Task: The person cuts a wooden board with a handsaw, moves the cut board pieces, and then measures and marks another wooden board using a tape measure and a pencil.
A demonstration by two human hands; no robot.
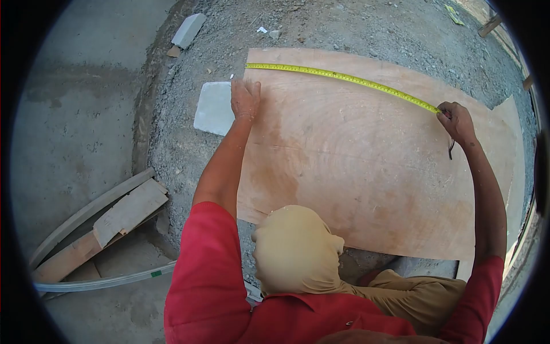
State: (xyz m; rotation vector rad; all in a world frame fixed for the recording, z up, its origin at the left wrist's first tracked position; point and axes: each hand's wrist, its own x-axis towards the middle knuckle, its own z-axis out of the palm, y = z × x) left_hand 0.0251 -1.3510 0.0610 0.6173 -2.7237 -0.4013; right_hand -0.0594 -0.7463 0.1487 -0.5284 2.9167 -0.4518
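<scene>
A large plywood sheet (355,166) lies in front of me on the gravel. My left hand (245,100) rests flat on its left edge, fingers stretched out and holding nothing. Just left of that hand, partly behind it, is a flat whitish block (213,107). My right hand (456,122) is closed around the tape measure's case, mostly hidden in the fingers, with a dark strap hanging below. From there the yellow tape blade (344,77) runs out across the upper part of the sheet to its left edge, above my left hand.
Gravel ground (344,26) surrounds the sheet, with a concrete slab (86,103) at left. A pale block (188,30) lies at upper left. Wood offcuts (130,211) and a curved strip (109,281) lie at lower left. My bent knee (298,252) is at the sheet's near edge.
</scene>
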